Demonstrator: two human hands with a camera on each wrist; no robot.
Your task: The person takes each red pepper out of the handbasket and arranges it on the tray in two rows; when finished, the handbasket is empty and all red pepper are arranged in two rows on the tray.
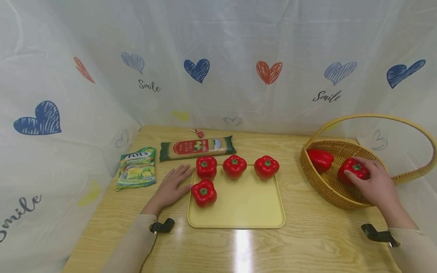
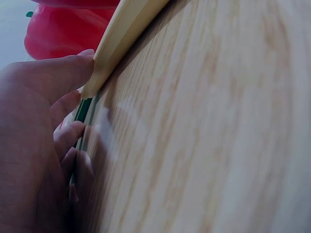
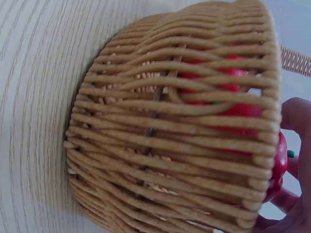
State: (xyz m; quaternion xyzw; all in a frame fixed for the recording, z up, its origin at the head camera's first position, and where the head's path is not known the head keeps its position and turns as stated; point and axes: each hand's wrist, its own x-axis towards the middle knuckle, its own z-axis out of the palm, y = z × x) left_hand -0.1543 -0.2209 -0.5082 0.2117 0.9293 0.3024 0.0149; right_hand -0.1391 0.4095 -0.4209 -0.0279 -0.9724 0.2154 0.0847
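Note:
On the right, a wicker basket [image 1: 322,188] with a tall handle holds two red bell peppers. My right hand [image 1: 377,185] grips one bell pepper [image 1: 349,170] with thumb and fingers, inside the rim. The other pepper [image 1: 319,159] lies against the basket's left side. In the right wrist view, the basket's woven wall [image 3: 170,126] hides much of the peppers. My left hand [image 1: 172,188] lies on the table with its fingers extended, the thumb touching the edge of a pale yellow tray [image 1: 249,206]. Several red bell peppers [image 1: 204,192] stand on the tray, stems up.
Behind the tray lies a long pack of pasta [image 1: 198,148], with a lollipop [image 1: 200,134] beyond it. A green candy bag [image 1: 137,168] is left of my left hand. The basket's handle [image 1: 372,115] arches high. A white curtain [image 1: 232,41] borders the table.

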